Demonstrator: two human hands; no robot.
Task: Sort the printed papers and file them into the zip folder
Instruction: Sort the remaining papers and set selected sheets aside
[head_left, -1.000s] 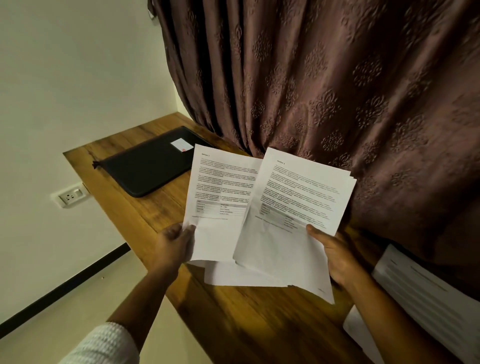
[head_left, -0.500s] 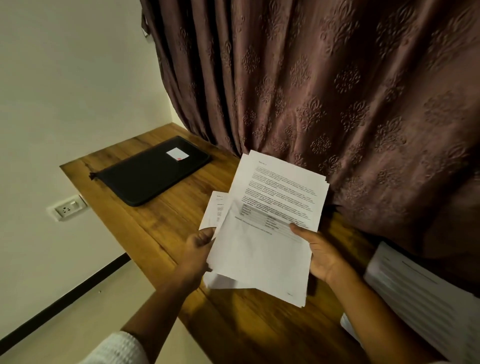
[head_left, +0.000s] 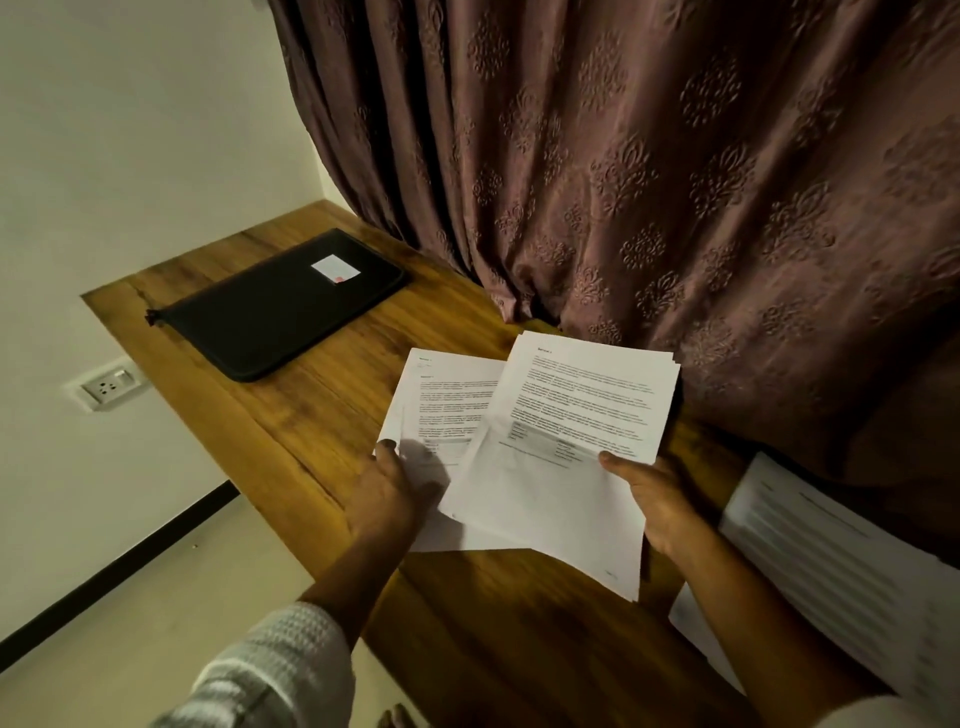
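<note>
My right hand (head_left: 657, 506) grips a stack of printed papers (head_left: 576, 415) by its lower right edge, thumb on top, above the wooden table (head_left: 291, 415). My left hand (head_left: 392, 499) pinches a single printed sheet (head_left: 441, 400) at its lower left edge. This sheet lies partly under the stack and sticks out to its left. The black zip folder (head_left: 270, 312) lies shut on the far left of the table, with a white label (head_left: 335, 267) on top. It is well apart from both hands.
More printed papers (head_left: 836, 577) lie at the right end of the table. A brown patterned curtain (head_left: 649, 182) hangs along the table's far side. A wall socket (head_left: 106, 385) sits below the table's left edge. Bare wood shows between folder and papers.
A second ago the two hands held their papers side by side. The left sheet then slid behind the stack, and now a sheet sticks out to the left, lower over the table.
</note>
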